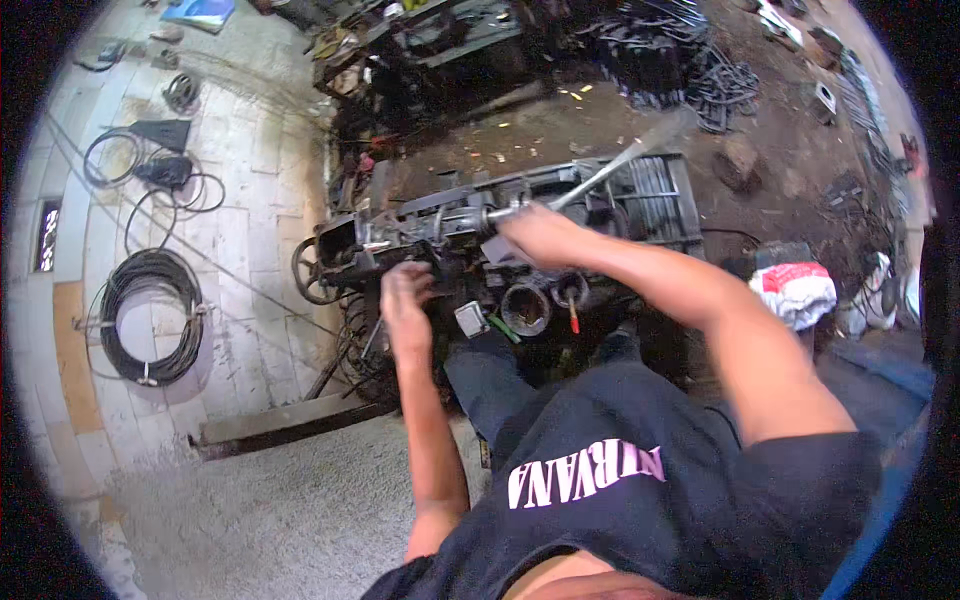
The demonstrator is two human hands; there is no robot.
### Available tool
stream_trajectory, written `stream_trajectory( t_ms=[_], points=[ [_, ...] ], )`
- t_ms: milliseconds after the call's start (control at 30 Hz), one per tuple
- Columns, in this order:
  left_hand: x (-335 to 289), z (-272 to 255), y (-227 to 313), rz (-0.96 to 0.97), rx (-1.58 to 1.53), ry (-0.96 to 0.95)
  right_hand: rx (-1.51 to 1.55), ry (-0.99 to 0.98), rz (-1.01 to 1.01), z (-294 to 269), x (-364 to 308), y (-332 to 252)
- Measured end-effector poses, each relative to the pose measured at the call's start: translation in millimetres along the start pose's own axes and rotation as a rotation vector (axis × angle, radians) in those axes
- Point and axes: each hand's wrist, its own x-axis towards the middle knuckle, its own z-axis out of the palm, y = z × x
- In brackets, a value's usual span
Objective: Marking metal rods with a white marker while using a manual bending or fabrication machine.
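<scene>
A messy workshop
A big metal machine [462,221] with a wheel [297,280] is set in the middle. A black coil [112,320] is hung on the white wall [245,300], and lots of dark metal bits [645,70] are piled on the brown, dirty floor [785,140].

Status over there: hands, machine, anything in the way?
Left fingers near left end of machine, grip blurred. Right fingers by its middle. Round can on near side.

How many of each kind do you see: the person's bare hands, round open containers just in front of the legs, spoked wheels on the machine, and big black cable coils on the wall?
Hands: 2 (left hand, right hand)
Round open containers: 2
Spoked wheel: 1
Big black cable coil: 1
Total: 6
</scene>
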Motion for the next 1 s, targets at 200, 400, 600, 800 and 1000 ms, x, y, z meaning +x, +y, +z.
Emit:
stream_trajectory(
  t_ms=[200, 400, 600, 800, 1000],
  points=[
    [16, -35, 21, 0.019, -0.081, 0.157, -0.636, -0.165, 1.194, -233, -497, 35],
    [20, -10, 36, 0.056, -0.224, 0.152, -0.371, 1.279, 1.417, -343, -649, 52],
    [-1, 0, 40, 0.107, -0.135, 0.074, 0.726, 1.545, 1.485, 8, -462, 150],
    [-30, -15, 34, -0.04, -0.099, 0.201, 1.29, 1.277, 1.136, 111, -238, 109],
    [-63, -15, 24, -0.063, -0.016, 0.199, 2.03, 1.013, 1.214, 76, -151, 139]
  ],
)
